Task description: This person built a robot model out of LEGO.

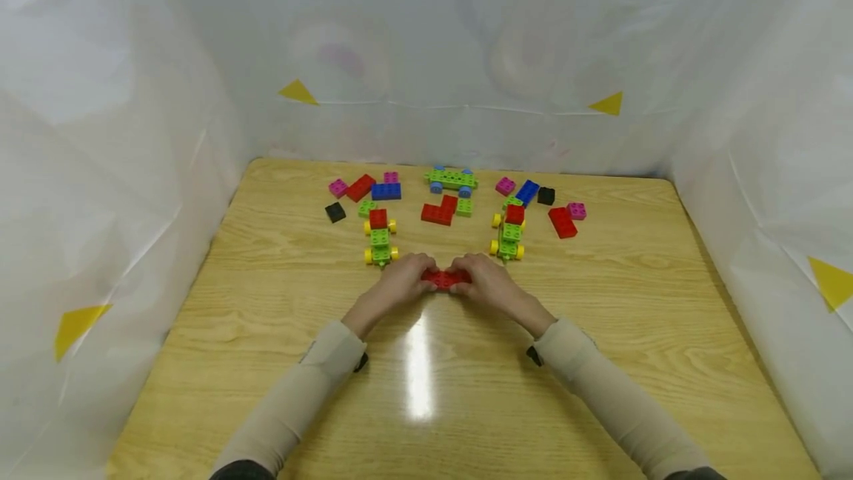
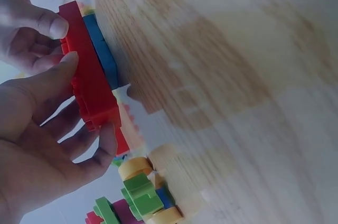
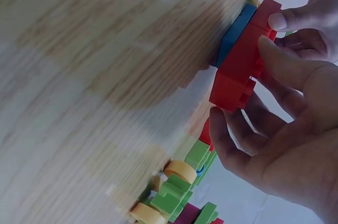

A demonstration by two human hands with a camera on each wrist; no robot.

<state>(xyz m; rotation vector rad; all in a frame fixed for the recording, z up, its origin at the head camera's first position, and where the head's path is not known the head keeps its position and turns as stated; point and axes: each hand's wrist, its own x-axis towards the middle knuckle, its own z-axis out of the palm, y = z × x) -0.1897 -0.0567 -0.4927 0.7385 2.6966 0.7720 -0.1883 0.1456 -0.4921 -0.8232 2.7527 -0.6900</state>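
Note:
Close to the middle of the table, my left hand (image 1: pixel 403 278) and right hand (image 1: pixel 489 280) grip opposite ends of a red toy brick layer (image 1: pixel 443 280). A blue brick (image 2: pixel 100 47) lies under the red, as both wrist views show. In the right wrist view, a faint seam crosses the red layer (image 3: pixel 240 60); whether it is one brick or two I cannot tell. Thumbs and fingers pinch its sides and ends. Just beyond my left hand stands a green car with yellow wheels (image 1: pixel 380 237); a similar car (image 1: pixel 509 237) stands beyond my right hand.
Farther back sits a green car base with blue wheels (image 1: pixel 451 180). Loose red bricks (image 1: pixel 436 214), blue bricks (image 1: pixel 386 191), pink bricks (image 1: pixel 505 185), green bricks (image 1: pixel 464 207) and black bricks (image 1: pixel 546 195) lie around it. White sheeting (image 1: pixel 426 135) encloses the wooden table (image 1: pixel 266 302) at the back and sides.

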